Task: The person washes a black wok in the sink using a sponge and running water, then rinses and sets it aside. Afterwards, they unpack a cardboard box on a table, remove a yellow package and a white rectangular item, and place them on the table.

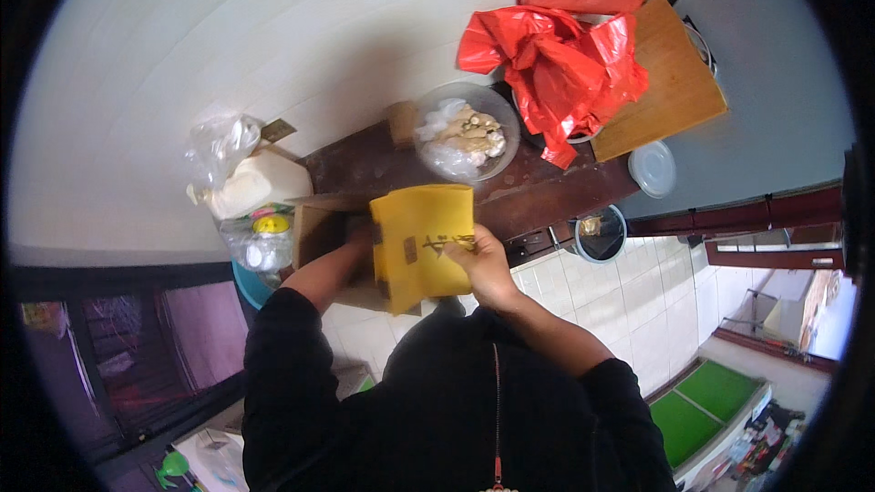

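Observation:
My right hand (pixel 489 266) grips the right edge of a yellow packet or folded sheet (pixel 410 219), its thumb lying across the front. Dark writing and a small dark block mark the yellow face. My left hand (pixel 360 240) reaches into an open cardboard box (pixel 304 236), partly behind the yellow packet. Shadow and the packet hide its fingers, so whether it holds anything cannot be seen. The box stands close to my body at the left end of a dark wooden table (pixel 355 160).
A bowl (pixel 514 124) with ginger-like roots (pixel 472 124) and clear plastic stands behind the packet. Red plastic bags (pixel 560 61) lie beside a wooden board (pixel 666 89). Left are a white jug (pixel 263 181) and plastic-wrapped goods (pixel 256 246). A bucket (pixel 601 256) stands on the tiled floor.

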`<state>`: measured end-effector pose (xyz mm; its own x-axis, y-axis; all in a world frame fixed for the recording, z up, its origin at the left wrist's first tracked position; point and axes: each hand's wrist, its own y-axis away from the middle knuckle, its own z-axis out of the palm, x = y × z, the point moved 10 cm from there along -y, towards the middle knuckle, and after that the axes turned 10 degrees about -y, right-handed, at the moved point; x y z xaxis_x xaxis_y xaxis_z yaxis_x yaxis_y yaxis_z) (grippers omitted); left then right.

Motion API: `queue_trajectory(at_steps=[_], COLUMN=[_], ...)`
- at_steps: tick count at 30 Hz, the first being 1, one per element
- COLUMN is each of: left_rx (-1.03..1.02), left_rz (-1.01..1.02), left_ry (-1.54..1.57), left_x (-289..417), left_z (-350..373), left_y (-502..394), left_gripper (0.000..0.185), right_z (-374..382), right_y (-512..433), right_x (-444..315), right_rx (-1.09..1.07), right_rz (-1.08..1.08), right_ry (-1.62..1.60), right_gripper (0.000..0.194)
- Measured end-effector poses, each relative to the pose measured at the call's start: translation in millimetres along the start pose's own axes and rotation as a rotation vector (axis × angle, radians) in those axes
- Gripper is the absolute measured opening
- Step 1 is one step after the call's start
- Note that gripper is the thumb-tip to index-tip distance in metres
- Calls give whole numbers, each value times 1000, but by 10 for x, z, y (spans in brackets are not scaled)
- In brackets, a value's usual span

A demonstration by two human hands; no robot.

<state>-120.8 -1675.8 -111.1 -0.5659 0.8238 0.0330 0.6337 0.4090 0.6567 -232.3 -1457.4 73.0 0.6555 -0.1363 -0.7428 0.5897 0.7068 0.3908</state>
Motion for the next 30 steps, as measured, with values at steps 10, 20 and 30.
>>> queue_trajectory(at_steps=[10,20,30], left_rx=[30,247,333], left_rz=[52,100,-42], left_ry=[-35,-160,-32], left_x=[15,64,-60], left_z=[-216,-625,-789], left_y=[210,445,697], left_gripper=[48,52,45], right_z=[-48,57,198], right_y=[42,135,47], right_x=[50,-16,-100], right_rx=[50,44,36], right_rz=[-106,-151,-160], right_ry=[-2,-41,11], right_gripper=[21,19,17])
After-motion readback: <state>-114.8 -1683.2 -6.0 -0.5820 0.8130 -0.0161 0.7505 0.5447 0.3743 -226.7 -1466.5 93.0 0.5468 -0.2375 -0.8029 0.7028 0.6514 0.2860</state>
